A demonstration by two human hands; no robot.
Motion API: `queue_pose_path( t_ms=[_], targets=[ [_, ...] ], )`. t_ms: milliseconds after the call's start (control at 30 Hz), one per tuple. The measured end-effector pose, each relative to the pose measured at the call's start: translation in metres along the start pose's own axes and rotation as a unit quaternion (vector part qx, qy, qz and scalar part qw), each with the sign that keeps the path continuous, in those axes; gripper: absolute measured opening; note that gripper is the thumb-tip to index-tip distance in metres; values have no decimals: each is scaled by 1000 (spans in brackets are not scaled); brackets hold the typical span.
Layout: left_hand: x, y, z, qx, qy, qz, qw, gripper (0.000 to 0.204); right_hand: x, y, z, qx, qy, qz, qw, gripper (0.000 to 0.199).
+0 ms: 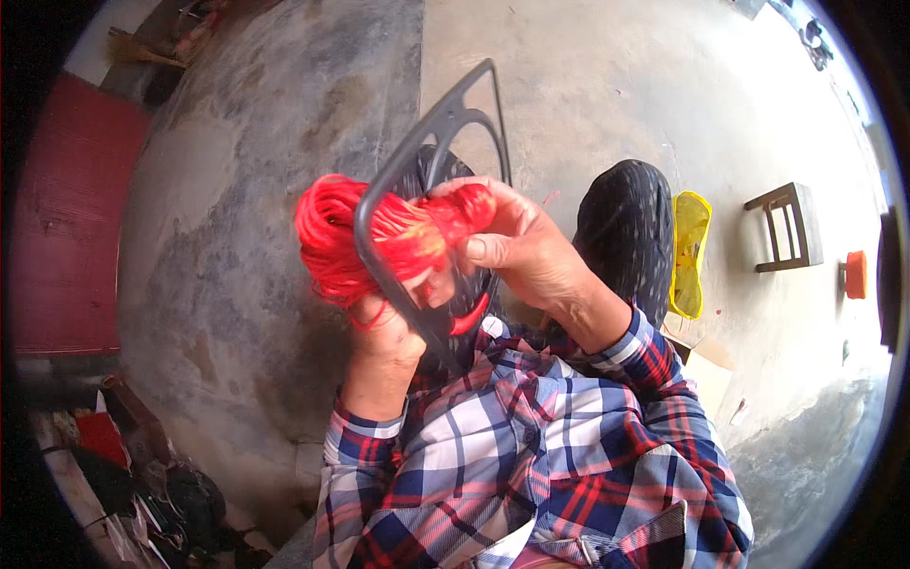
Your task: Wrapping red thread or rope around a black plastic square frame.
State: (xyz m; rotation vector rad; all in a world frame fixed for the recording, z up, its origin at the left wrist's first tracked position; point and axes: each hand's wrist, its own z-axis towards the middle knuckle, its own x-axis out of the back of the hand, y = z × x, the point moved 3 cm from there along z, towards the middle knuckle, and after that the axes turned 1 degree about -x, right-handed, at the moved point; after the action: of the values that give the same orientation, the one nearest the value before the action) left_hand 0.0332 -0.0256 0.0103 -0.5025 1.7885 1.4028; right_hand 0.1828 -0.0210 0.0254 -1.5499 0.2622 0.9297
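In front of my knees I hold a thick hank of bright red cord (334, 242) with a few orange strands. My left hand (384, 332) is closed around the looped end from below, its fingers mostly hidden behind the cord. My right hand (531, 247) pinches the narrower, bunched end between thumb and fingers. A dark grey plastic frame (444, 125) with a curved inner rib stands tilted at the hank. One of its bars crosses in front of the cord; how the two are joined I cannot make out. A short red strip (469, 316) shows below the hank.
A yellow mesh-like item (690, 256) lies right of my right knee (624, 228), near a cardboard piece (709, 370). Farther right stand a small wooden stool (806, 226) and an orange-red block (856, 275). Boxes and clutter (142, 474) fill the lower left, below a dark red panel (76, 218).
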Motion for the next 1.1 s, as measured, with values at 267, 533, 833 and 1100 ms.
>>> queue_pose_path(
  t_ms=[267,533,833,1100],
  targets=[
    [-12,13,-5,-15,-15,-26,999,71,33,-67,-4,179,62,34,981,48],
    [22,32,-9,-51,-11,-36,998,47,116,-67,-26,133,-44,291,947,51],
    [54,39,-17,-41,19,-32,998,47,165,13,-45,-17,282,-410,867,37],
    [14,38,-13,-41,-41,42,997,43,94,27,-28,-85,159,-582,793,47]
  ],
)
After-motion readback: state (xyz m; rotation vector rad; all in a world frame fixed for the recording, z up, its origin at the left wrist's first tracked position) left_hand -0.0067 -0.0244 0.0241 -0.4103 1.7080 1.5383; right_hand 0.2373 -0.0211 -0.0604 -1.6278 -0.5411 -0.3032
